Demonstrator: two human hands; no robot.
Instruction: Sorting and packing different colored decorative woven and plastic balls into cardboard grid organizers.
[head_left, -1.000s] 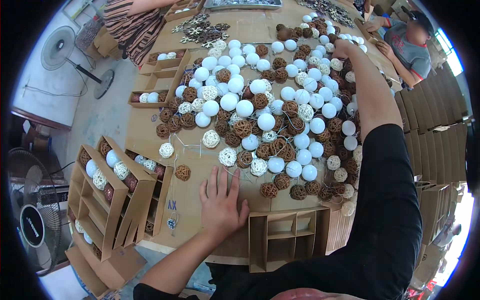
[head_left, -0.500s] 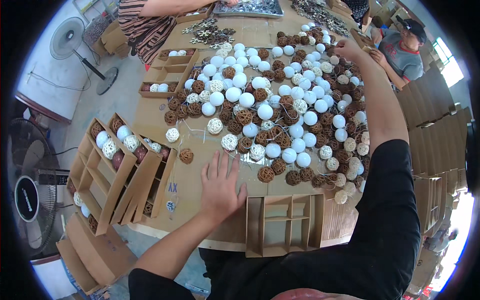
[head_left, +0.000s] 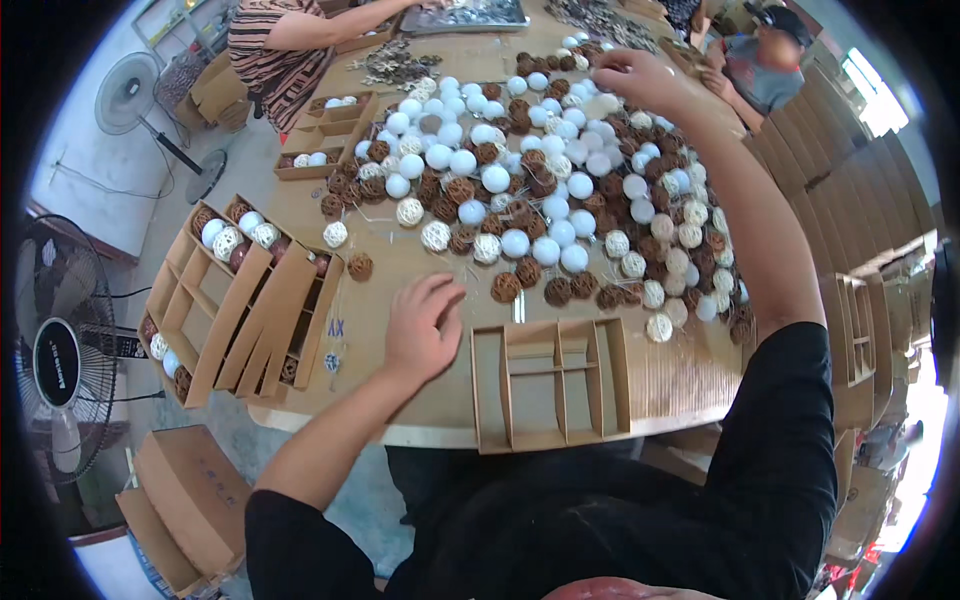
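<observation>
A wide pile of balls lies across the table: smooth white balls (head_left: pixel 495 179), brown woven balls (head_left: pixel 506 289) and pale woven balls (head_left: pixel 435 236). My left hand (head_left: pixel 422 325) is at the pile's near left side, fingers loosely bent and thumb apart, with nothing in it. My right arm reaches over the pile's right side. At its far edge my right hand (head_left: pixel 640 82) has its fingers curled downward; whatever they may hold is hidden. Close to my body, an unfilled cardboard divider box (head_left: pixel 566 437) sits at the table's near edge, to the right of my left hand.
Cardboard boxes partly filled with balls (head_left: pixel 200 385) lean together at the left; another divided box (head_left: pixel 325 172) stands behind them. Far off are a metal tray (head_left: pixel 465 18) and brown snowflake-shaped pieces (head_left: pixel 395 65). Two fans (head_left: pixel 128 90) stand left. Co-workers are across the table.
The view has shifted, so the table sits higher in it. My left hand's fingers, spread flat before, are now bent. My right hand stays at the pile's far side, fingers still curled.
</observation>
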